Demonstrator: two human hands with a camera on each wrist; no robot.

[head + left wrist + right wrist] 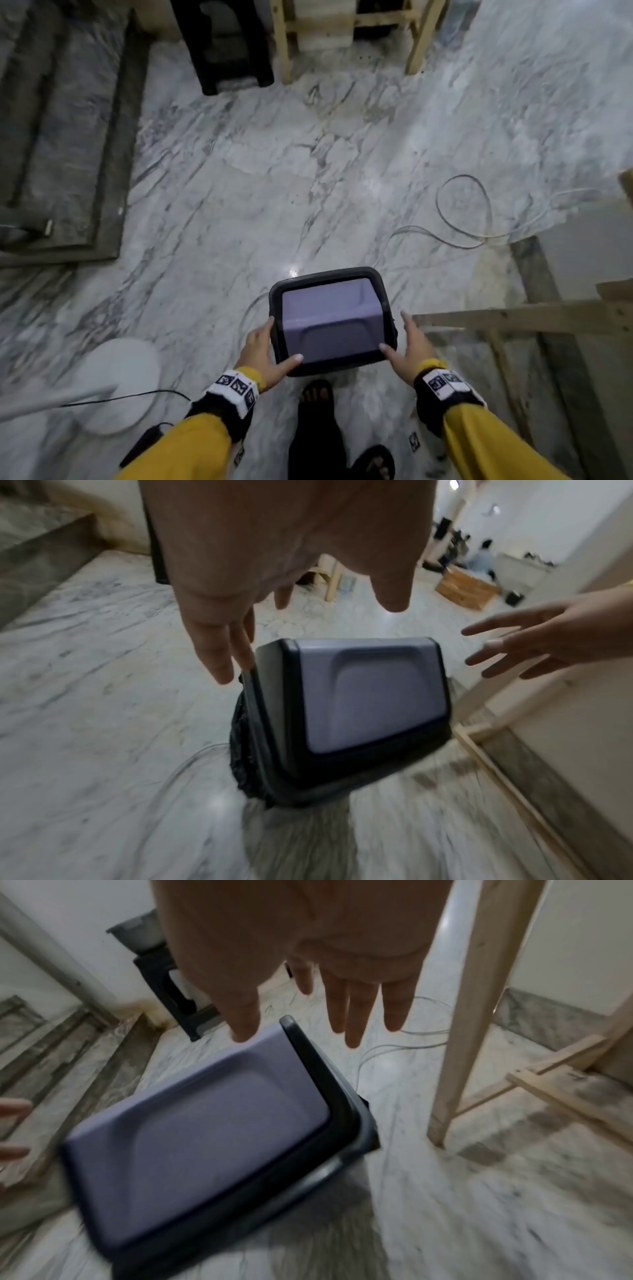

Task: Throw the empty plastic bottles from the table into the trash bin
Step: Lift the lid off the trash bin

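The trash bin (330, 320) stands on the floor (342, 154) beside a wooden table's leg (479, 1015) — left hand (263, 349) and right hand (409, 347) spread flat against its rim. No bottles in view; 2 loose palms could tip it.

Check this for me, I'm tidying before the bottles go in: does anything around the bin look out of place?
Loose cable loops across the marble floor beyond the trash bin, a possible trip risk. The bin's lid looks closed and intact; both hands, left and right, flank it.

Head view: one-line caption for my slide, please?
Both open hands, left and right, flank the lidded trash bin on marble floor.
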